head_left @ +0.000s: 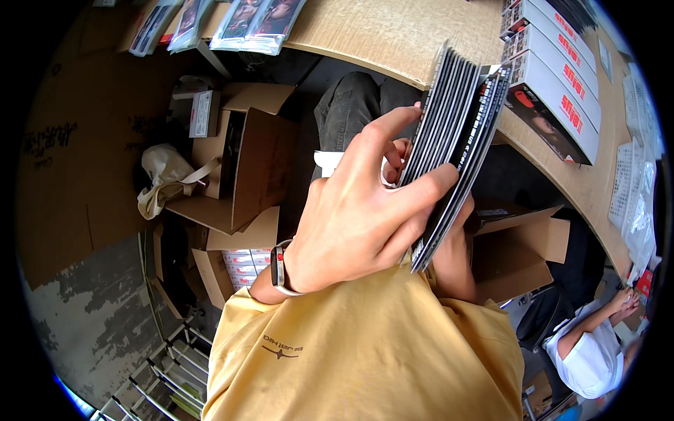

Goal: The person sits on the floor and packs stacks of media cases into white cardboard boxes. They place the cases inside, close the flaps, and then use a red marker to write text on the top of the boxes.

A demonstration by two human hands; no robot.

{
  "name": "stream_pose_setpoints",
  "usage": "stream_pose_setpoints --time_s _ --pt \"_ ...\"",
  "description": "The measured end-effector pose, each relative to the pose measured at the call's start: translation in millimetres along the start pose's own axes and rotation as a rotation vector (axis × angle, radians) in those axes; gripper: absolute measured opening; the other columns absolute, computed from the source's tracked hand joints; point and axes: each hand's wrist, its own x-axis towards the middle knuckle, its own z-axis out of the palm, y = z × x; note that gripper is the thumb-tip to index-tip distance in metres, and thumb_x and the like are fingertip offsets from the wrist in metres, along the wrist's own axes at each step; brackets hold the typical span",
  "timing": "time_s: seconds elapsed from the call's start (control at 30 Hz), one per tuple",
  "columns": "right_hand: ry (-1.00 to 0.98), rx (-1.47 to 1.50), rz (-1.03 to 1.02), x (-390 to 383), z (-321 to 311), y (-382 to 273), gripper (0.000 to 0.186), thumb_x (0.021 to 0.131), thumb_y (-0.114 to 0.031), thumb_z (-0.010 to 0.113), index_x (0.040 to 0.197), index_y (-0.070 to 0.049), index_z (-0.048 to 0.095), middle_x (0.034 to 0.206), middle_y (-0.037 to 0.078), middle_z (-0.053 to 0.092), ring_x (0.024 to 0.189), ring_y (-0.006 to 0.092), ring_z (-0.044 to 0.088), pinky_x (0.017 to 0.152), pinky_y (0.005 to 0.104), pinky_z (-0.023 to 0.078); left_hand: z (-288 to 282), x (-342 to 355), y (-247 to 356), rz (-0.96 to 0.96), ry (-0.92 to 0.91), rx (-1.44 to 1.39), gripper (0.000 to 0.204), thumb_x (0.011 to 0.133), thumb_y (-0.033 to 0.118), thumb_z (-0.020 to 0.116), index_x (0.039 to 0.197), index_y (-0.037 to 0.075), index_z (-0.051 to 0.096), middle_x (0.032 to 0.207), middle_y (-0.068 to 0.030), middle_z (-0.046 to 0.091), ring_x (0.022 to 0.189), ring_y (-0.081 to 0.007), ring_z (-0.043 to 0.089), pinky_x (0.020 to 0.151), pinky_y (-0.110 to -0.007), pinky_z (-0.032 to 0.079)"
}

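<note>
My left hand (365, 196), with a watch on its wrist, grips a thick upright, slightly tilted stack of thin dark flat items with pale edges (446, 98), its fingers spread along the near side and between edges. My right hand (453, 245) is mostly hidden behind the stack, holding it from the other side at its lower part. A small white piece (328, 161) shows behind my left hand, over my dark trousers.
A curved wooden desk (351, 31) holds wrapped printed packs (256, 24), stacked white boxes (551, 91) and clear trays (625, 175). Open cartons (260, 161), a cloth bag (161, 179) and a metal rack (161, 372) surround me. A co-worker (586, 351) works at lower right.
</note>
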Motion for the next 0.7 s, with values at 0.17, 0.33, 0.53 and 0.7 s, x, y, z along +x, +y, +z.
stream_pose_setpoints --time_s 0.17,0.33,0.53,0.7 --pt "0.088 -0.115 -0.049 2.8 6.2 -3.3 0.067 0.095 -0.038 0.064 0.147 0.000 0.046 0.134 0.017 0.062 0.123 0.0285 0.064 0.107 0.0443 0.052 1.7 -1.1 4.4 -0.062 0.013 0.020 0.045 0.075 0.031 0.083 0.116 0.018 0.070 0.142 -0.0224 0.050 0.094 -0.0341 0.067 0.064 -0.039 0.058" --pt "0.179 -0.105 -0.029 2.6 12.9 -3.9 0.064 0.093 -0.035 0.069 0.143 -0.001 0.049 0.131 0.014 0.063 0.119 0.0251 0.065 0.103 0.0411 0.054 1.1 -0.7 3.7 -0.083 -0.005 0.037 0.046 0.074 0.026 0.081 0.118 0.018 0.069 0.142 -0.0242 0.049 0.098 -0.0367 0.066 0.065 -0.040 0.058" --pt "0.176 -0.138 -0.131 0.6 5.4 0.6 0.066 0.092 -0.033 0.076 0.141 0.002 0.050 0.125 0.012 0.067 0.109 0.0217 0.070 0.095 0.0373 0.058 9.7 -9.8 -6.3 -0.029 0.016 -0.177 0.067 0.081 0.031 0.080 0.140 0.011 0.054 0.147 -0.0289 0.046 0.109 -0.0424 0.065 0.074 -0.040 0.058" --pt "0.362 -0.684 -0.378 -13.6 39.6 -8.9 0.073 0.089 -0.027 0.082 0.144 0.005 0.045 0.129 0.014 0.064 0.115 0.0230 0.066 0.098 0.0366 0.055 12.9 -27.2 -9.6 -0.051 -0.156 -0.291 0.124 0.076 0.044 0.092 0.155 -0.012 0.015 0.158 -0.0355 0.030 0.143 -0.0475 0.043 0.114 -0.049 0.040"
